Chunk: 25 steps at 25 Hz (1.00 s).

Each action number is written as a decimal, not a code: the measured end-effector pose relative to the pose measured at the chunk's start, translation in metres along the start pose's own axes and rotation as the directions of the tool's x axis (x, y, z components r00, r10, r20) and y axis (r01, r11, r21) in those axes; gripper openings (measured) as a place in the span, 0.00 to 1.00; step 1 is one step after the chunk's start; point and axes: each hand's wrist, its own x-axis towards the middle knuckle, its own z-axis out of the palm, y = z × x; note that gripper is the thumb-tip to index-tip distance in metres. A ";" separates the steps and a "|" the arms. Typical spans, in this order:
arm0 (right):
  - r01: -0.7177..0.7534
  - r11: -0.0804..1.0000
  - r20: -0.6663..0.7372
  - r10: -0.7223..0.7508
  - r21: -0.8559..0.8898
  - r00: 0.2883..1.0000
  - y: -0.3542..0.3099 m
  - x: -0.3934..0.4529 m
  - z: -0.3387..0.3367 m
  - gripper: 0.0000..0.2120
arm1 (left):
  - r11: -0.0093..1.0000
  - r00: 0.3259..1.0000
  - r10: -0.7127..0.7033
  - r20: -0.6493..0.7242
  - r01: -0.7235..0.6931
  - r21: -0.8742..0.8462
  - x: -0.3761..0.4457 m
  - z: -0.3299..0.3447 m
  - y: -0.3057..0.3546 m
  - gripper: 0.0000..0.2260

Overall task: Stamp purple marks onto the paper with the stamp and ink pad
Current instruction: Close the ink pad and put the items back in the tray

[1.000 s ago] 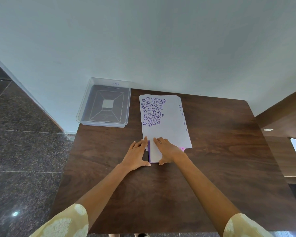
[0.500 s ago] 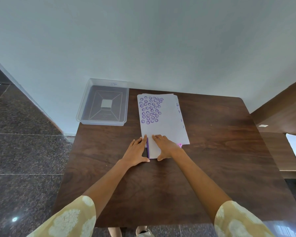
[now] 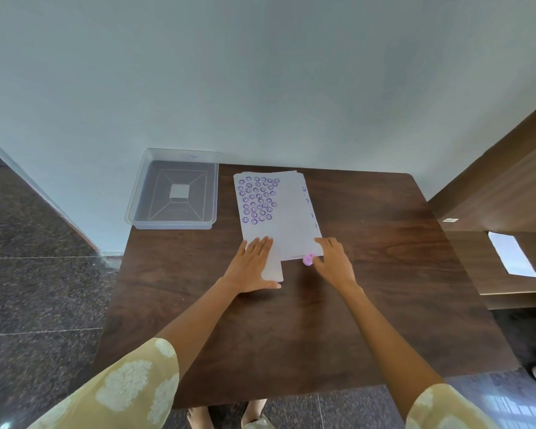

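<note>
A stack of white paper (image 3: pixel 288 212) lies on the dark wooden table (image 3: pixel 369 289), and its top sheet carries several purple smiley stamp marks in the upper left. My left hand (image 3: pixel 252 266) rests flat, fingers spread, on the near left corner of the paper. My right hand (image 3: pixel 333 261) sits open at the stack's near right corner, holding nothing. A small pink stamp (image 3: pixel 308 259) stands at the paper's near edge, just left of my right hand. A sliver of purple shows under the paper by my left thumb; the ink pad is otherwise hidden.
A clear plastic tray (image 3: pixel 172 193) sits at the table's far left corner, overhanging the edge. A pale wall runs behind the table. Wooden furniture (image 3: pixel 508 212) stands to the right. Feet and dark stone floor show below the table's near edge.
My right hand has slid right, off the paper's middle, to beside the pink stamp. My left hand has moved onto the paper corner, covering the purple strip seen between the hands earlier.
</note>
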 end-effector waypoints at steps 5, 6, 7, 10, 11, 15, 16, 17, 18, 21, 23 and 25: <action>-0.098 0.993 0.028 0.096 0.072 0.995 0.016 -0.004 0.014 0.21 | 0.976 0.996 0.018 0.091 -0.037 0.216 0.021 0.004 0.008 0.50; -0.104 0.990 0.022 0.103 0.091 0.994 0.017 -0.002 0.016 0.21 | 0.967 0.994 0.013 0.107 -0.040 0.251 0.023 0.006 0.005 0.50; -0.102 0.989 0.018 0.101 0.105 0.995 0.018 0.000 0.018 0.21 | 0.960 0.992 0.013 0.122 -0.046 0.275 0.025 0.007 0.003 0.50; -0.071 0.989 0.016 0.070 0.127 0.997 0.020 0.003 0.025 0.19 | 0.956 0.992 0.030 0.123 -0.065 0.285 0.028 0.013 -0.003 0.50; -0.054 0.990 0.014 0.053 0.130 0.999 0.021 0.004 0.027 0.17 | 0.958 0.992 0.039 0.116 -0.070 0.278 0.029 0.013 -0.005 0.50; 0.034 0.991 0.008 -0.035 0.130 0.999 0.031 0.009 0.029 0.11 | 0.966 0.993 0.058 0.101 -0.082 0.247 0.030 0.013 -0.012 0.49; 0.050 0.989 0.012 -0.052 0.136 0.999 0.033 0.012 0.027 0.10 | 0.968 0.994 0.060 0.089 -0.079 0.237 0.029 0.013 -0.013 0.48; 0.067 0.988 0.013 -0.069 0.139 0.998 0.034 0.015 0.025 0.10 | 0.971 0.995 0.065 0.075 -0.080 0.227 0.030 0.011 -0.013 0.48; 0.083 0.986 0.009 -0.085 0.143 0.996 0.033 0.018 0.024 0.10 | 0.973 0.995 0.075 0.064 -0.087 0.215 0.030 0.011 -0.013 0.47; 0.152 0.971 -0.020 -0.151 0.182 0.988 0.023 0.030 0.021 0.10 | 0.976 0.996 0.076 0.044 -0.083 0.199 0.032 0.007 -0.015 0.47; 0.193 0.957 -0.022 -0.192 0.217 0.981 0.009 0.042 0.021 0.09 | 0.979 0.998 0.054 0.015 -0.056 0.196 0.031 0.003 -0.019 0.47; 0.227 0.940 0.003 -0.235 0.255 0.972 -0.009 0.055 0.023 0.09 | 0.985 0.999 0.026 -0.019 -0.023 0.171 0.027 -0.004 -0.025 0.47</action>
